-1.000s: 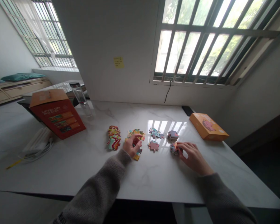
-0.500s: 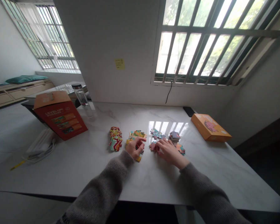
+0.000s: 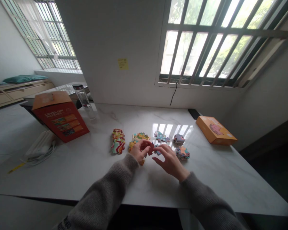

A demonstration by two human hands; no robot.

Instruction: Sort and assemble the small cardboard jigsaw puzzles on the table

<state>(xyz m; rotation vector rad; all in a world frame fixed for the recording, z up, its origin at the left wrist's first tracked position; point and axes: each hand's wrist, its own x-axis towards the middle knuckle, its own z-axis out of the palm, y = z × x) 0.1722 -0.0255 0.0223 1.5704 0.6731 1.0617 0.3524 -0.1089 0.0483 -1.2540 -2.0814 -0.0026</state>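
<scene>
A dark red puzzle piece [image 3: 150,149] is pinched between thumb and fingers of my left hand [image 3: 139,151]. My right hand [image 3: 169,162] is open beside it, thumb and index finger apart, the index fingertip at or very near the piece's edge. Under and behind my left hand lie yellow puzzle pieces [image 3: 141,135], partly covered. Blue puzzle pieces [image 3: 161,136] spread beyond my right fingers, with a few more beneath them. To the right stand a purple-topped stack of pieces [image 3: 179,139] and an orange-and-teal stack [image 3: 182,152]. Red and green pieces [image 3: 118,145] overlap at the left.
A red puzzle box [image 3: 62,119] stands at the left beside a glass bottle [image 3: 83,96] and a white power strip [image 3: 42,145] with its cable. At the right lie an orange box [image 3: 216,130] and a black phone [image 3: 194,114]. The table's front edge runs below my forearms.
My left hand now shows a red piece in its fingers. My right hand has shifted slightly left and opened, its index finger meeting the left hand; the orange-and-teal stack is uncovered.
</scene>
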